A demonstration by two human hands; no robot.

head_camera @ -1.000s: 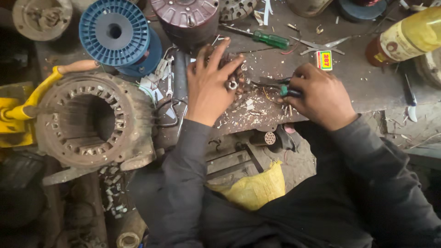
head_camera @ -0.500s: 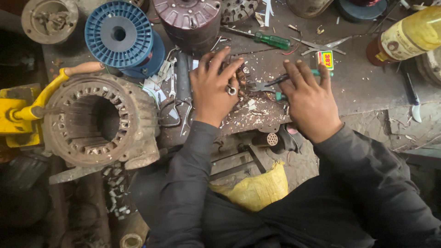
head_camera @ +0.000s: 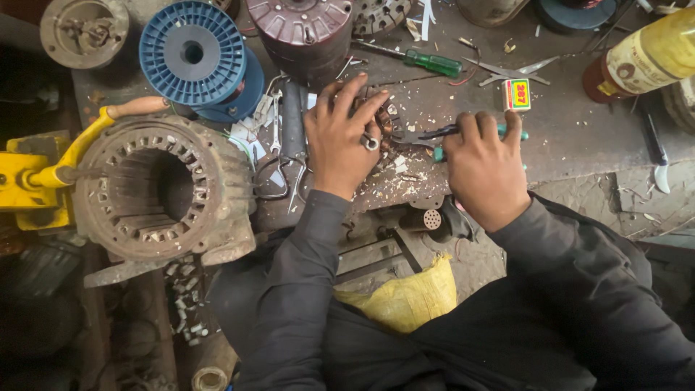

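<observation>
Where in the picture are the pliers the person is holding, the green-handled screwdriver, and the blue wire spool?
pliers (head_camera: 423,135): head view, on the dark metal nose left of the right hand.
green-handled screwdriver (head_camera: 433,63): head view, on the green handle.
blue wire spool (head_camera: 192,53): head view, on its ribbed top flange.

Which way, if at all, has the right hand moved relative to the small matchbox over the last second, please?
Yes. The right hand, gripping the green-handled pliers, has shifted left along the bench, from directly under the matchbox to its lower left, toward the left hand.
</observation>
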